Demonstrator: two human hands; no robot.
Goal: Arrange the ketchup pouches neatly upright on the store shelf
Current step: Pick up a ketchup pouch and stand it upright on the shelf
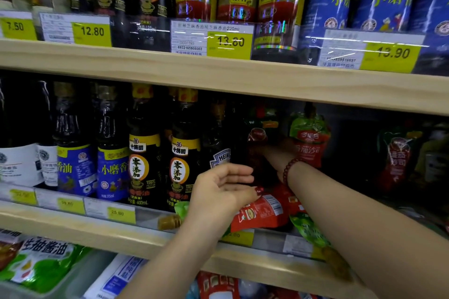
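Red ketchup pouches with green tops sit on the middle shelf [243,245]. One pouch [311,143] stands upright at the back and another [396,160] stands further right. A third pouch [262,211] lies flat near the shelf's front, and a fourth [313,230] lies with its green end hanging over the edge. My left hand [223,192] hovers with relaxed fingers over the flat pouch, its thumb touching it. My right hand [264,153], with a bead bracelet at the wrist, reaches deep into the dark shelf. It grips a dark red pouch [257,136] held upright there.
Dark sauce bottles [143,153] stand in rows left of the pouches, a Heinz bottle [218,153] closest to my left hand. A small brown cap [168,222] lies at the shelf front. Price tags line the shelf edges. More packets fill the shelf below.
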